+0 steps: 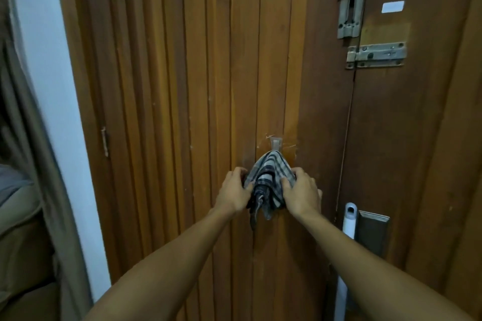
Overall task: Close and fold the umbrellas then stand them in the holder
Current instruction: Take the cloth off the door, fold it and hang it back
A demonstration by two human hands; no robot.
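Both hands, left hand and right hand, fingers gripping the plaid umbrella hanging from door hook | risk: tugging could tear hook loose; canopy may unfurl

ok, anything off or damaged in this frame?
Mostly the hook: scuffed, whitish residue marks the wooden door around it. The plaid umbrella hangs from it bunched and loose rather than neatly folded, left hand and right hand gripping its sides. No holder visible.
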